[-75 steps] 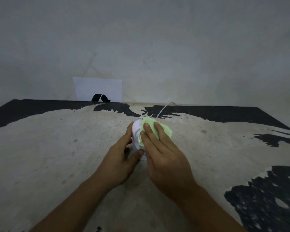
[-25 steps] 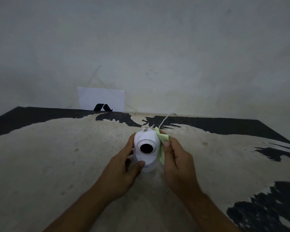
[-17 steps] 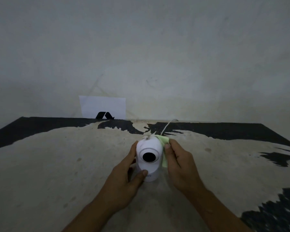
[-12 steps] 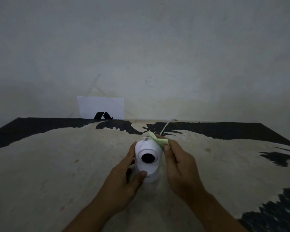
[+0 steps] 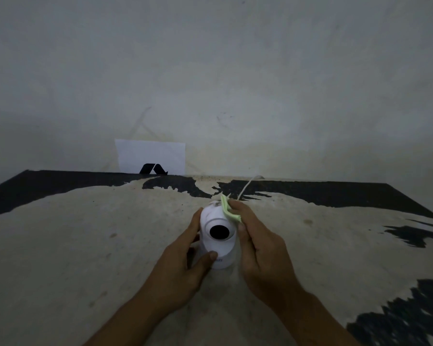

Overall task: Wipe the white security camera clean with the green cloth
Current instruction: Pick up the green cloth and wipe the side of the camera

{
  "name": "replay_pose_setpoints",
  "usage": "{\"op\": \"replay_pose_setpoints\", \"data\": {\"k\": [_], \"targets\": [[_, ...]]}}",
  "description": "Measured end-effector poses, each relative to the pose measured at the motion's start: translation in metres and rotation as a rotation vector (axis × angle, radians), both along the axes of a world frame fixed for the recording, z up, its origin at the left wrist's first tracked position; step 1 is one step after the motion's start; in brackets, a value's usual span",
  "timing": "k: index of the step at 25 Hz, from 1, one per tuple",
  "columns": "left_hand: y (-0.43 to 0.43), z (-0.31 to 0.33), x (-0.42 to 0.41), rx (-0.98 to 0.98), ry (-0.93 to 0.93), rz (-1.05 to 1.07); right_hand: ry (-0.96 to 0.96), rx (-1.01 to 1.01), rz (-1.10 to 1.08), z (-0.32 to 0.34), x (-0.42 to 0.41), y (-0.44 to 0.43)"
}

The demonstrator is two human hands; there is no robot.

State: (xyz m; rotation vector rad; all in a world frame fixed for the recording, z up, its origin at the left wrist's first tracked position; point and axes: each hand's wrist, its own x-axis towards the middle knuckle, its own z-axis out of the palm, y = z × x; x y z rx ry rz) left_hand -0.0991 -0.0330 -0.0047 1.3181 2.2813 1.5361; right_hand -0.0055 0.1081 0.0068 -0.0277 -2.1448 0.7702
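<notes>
The white security camera (image 5: pixel 218 242) stands upright on the worn table, its round black lens facing me. My left hand (image 5: pixel 183 265) grips its left side and base, thumb across the front low down. My right hand (image 5: pixel 259 248) holds the folded green cloth (image 5: pixel 229 211) pressed against the camera's upper right side, near the top of the head. Most of the cloth is hidden under my fingers.
A thin white cable (image 5: pixel 248 187) runs from behind the camera to the table's back edge. A white paper card with a black mark (image 5: pixel 150 157) leans on the wall at the back left. The table top (image 5: pixel 85 245) is beige with peeling black patches.
Three seconds ago my right hand covered the camera's front with the cloth. It has since slid to the right side and up toward the top, uncovering the lens. My left hand kept its grip.
</notes>
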Motion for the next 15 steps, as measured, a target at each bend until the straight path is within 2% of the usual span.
{"op": "replay_pose_setpoints", "data": {"k": [5,8,11,15], "targets": [[-0.001,0.004,0.004,0.015,-0.004,0.001,-0.021,-0.159,-0.077,0.006,-0.008,-0.001],[-0.002,0.005,0.005,0.013,-0.002,-0.003,-0.106,-0.204,-0.097,0.005,-0.004,0.005],[-0.002,0.003,0.004,0.001,-0.003,-0.004,-0.186,-0.099,-0.086,0.0,0.007,0.011],[-0.001,0.002,0.002,-0.016,0.007,0.001,-0.124,-0.013,-0.106,-0.004,0.006,-0.002]]}}
